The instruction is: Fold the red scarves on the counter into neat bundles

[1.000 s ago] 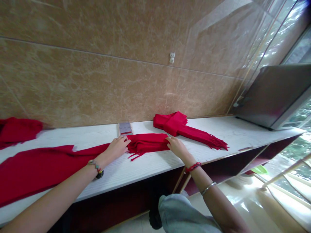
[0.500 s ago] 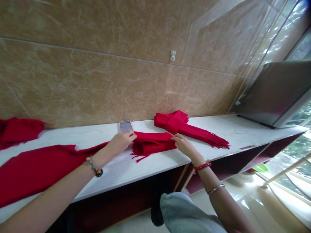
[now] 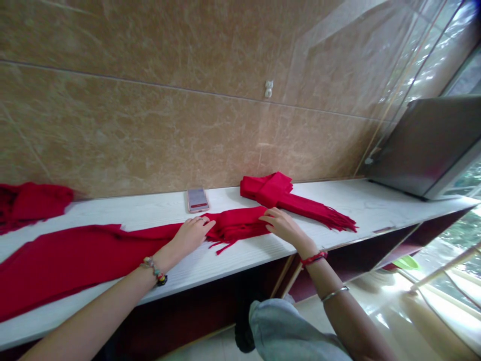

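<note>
A long red scarf (image 3: 86, 255) lies along the white counter, its right end folded over into a short fringed bundle. My left hand (image 3: 193, 233) grips the scarf at the left side of that fold, thumb and fingers together on the cloth. At the fold's right end, my right hand (image 3: 280, 225) pinches the fabric between thumb and fingers. Loose fringe strands hang toward the front between the hands. Just behind the fold rests another red scarf (image 3: 270, 188), folded with a crossed band and its fringe fanned out to the right.
A phone (image 3: 198, 200) lies by the wall, behind my left hand. More red cloth (image 3: 35, 203) is heaped at the far left. A grey metal box-like appliance (image 3: 432, 145) stands at the right end of the white counter (image 3: 323, 195). Open shelves (image 3: 349, 250) sit below.
My left hand has moved slightly down and toward the fold, uncovering the phone. The fringed end is now more tucked under the fold. My right hand stays at the right end.
</note>
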Demonstrator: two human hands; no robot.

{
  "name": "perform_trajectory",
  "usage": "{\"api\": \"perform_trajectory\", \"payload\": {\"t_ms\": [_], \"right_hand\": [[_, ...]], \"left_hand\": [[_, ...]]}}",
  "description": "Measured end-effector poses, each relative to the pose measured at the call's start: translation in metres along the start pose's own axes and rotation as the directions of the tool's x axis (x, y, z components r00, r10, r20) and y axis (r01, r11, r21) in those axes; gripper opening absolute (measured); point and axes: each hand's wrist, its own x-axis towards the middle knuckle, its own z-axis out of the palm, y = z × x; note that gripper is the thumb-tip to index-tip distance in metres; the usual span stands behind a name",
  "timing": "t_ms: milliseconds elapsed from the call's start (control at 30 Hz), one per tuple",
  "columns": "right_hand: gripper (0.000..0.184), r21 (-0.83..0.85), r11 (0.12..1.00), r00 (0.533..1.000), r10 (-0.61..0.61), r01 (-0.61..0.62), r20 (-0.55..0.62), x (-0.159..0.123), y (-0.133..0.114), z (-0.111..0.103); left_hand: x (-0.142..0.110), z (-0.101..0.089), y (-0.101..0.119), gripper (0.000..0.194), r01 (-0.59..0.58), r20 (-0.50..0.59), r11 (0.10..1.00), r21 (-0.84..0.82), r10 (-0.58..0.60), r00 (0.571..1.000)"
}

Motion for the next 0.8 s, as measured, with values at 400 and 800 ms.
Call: {"api": "perform_trajectory", "payload": {"t_ms": [400,800], "right_hand": [[0.021,0.277,0.960,0.998,-0.021,0.036,-0.059,-0.001,0.004,0.004],[0.023,0.204,0.976,0.983,0.106,-0.075,-0.147,-0.003,0.002,0.005]], "left_hand": [[-0.004,0.001,-0.009,0.028,-0.069,0.082,0.992,-0.106,0.078,0.994],[-0.016,-0.003,-0.037,0.026,-0.032,-0.057,0.997,0.072,0.036,0.998]]}}
